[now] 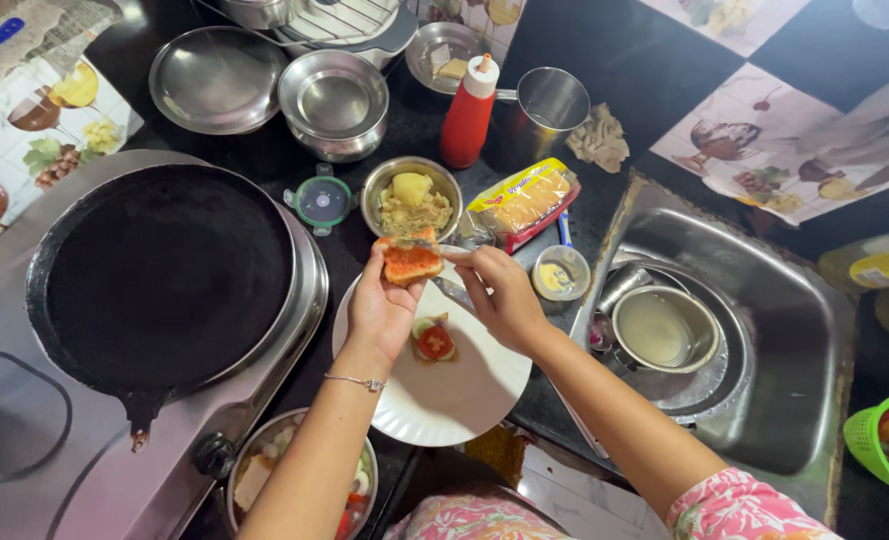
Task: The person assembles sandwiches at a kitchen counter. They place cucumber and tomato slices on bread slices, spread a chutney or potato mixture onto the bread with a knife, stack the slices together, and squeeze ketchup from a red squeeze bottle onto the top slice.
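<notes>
Sauce-spread bread held over a round white plate [464, 400]

The left hand [379, 310] held the red-sauced bread slice [410, 260]; the right hand [504, 295] spread it with a metal knife [442, 255].

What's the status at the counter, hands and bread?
Left hand holds sauce-spread bread slice above white plate. Right hand grips a knife, tip on the slice. Tomato and cucumber slices on plate below.

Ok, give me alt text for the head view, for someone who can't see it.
The left hand holds a bread slice coated in red sauce over a white plate, while the right hand spreads it with a knife. A black flat pan sits to the left, a steel sink to the right.
</notes>
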